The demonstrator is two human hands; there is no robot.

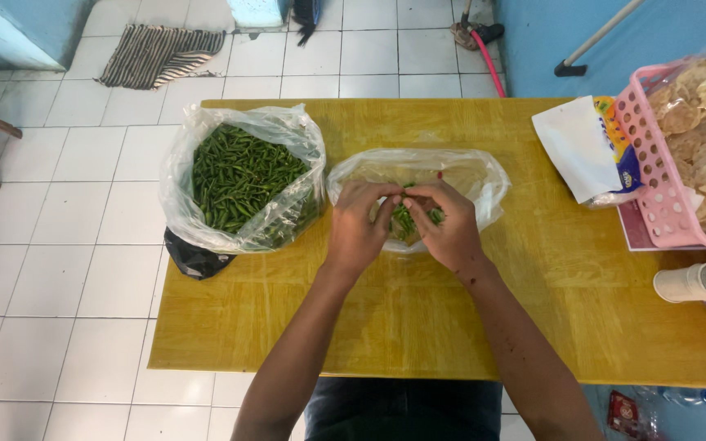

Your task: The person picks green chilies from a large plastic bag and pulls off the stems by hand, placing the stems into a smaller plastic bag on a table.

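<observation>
On the yellow table, two plastic bags hold green chillies; both hands' fingers pinch one chilli.

a yellow wooden table carries two clear plastic bags of green chillies, a pink plastic basket and a white paper packet.

On the yellow wooden table I saw the large clear plastic bag of green chillies lying left of the smaller clear plastic bag, my hands inside it, with the pink plastic basket far right.
</observation>
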